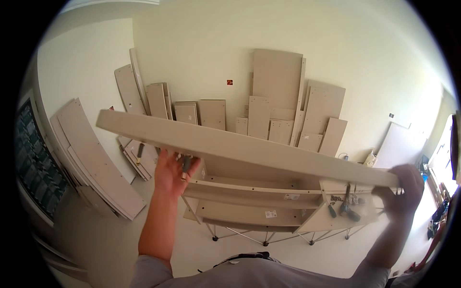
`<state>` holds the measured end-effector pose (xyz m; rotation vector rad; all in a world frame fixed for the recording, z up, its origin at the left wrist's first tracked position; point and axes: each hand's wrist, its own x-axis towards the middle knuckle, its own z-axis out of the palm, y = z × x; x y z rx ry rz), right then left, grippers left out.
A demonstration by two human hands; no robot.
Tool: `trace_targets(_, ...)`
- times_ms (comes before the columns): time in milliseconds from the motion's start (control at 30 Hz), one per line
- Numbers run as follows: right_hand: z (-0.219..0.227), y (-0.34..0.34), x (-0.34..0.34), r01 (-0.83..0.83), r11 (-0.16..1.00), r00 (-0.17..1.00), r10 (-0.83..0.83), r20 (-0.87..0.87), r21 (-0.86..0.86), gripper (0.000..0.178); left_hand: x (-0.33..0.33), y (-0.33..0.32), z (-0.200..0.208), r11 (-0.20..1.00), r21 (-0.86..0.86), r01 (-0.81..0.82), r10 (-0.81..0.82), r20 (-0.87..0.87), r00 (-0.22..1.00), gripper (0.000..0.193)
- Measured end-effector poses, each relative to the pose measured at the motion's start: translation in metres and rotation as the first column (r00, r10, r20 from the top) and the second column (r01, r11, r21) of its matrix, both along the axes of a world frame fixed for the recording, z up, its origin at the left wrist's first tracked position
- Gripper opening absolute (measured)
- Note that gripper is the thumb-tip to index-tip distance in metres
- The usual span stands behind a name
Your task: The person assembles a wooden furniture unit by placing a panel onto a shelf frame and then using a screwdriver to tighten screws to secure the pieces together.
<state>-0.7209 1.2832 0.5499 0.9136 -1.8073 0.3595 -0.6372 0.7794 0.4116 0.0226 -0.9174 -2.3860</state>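
A long beige board [245,149] is raised in front of me, tilted, its left end higher than its right. My left hand [173,168] is under the board's left part, with the palm up and fingertips hidden behind it. A grey cylindrical piece with a metallic end [186,167] shows at those fingers; whether it is held or fixed to the board I cannot tell. My right hand [406,185], blurred, is closed around the board's right end. Below the board stands a beige cabinet frame [254,192] with open compartments. A dark and yellow piece [139,154] shows under the board's left end.
The frame sits on a folding metal stand [266,237]. On a side surface [326,221] at right lie a power drill [349,211], a dark-handled tool [332,211] and small hardware [337,198]. Several beige panels [277,72] lean on the far wall; curved panels [96,158] stand at left.
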Motion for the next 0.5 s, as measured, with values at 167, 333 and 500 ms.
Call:
trace_targets(167,-0.003,-0.045,-0.1,-0.133,0.991,0.991,0.133,-0.013,-0.003,0.041,-0.055,-0.053,0.021,1.0,0.009,0.025,-0.024,-0.055,0.998,0.065)
trace_targets(333,-0.02,-0.071,-0.178,-0.213,0.977,0.977,0.213,0.027,-0.017,0.044,-0.109,-0.069,0.019,0.999,0.037,-0.036,0.04,-0.1,0.994,0.06)
trace_targets(500,-0.047,-0.1,-0.2,-0.226,0.973,0.974,0.227,0.014,-0.054,0.04,-0.141,-0.107,0.007,0.998,-0.016,-0.061,0.059,-0.128,0.99,0.054)
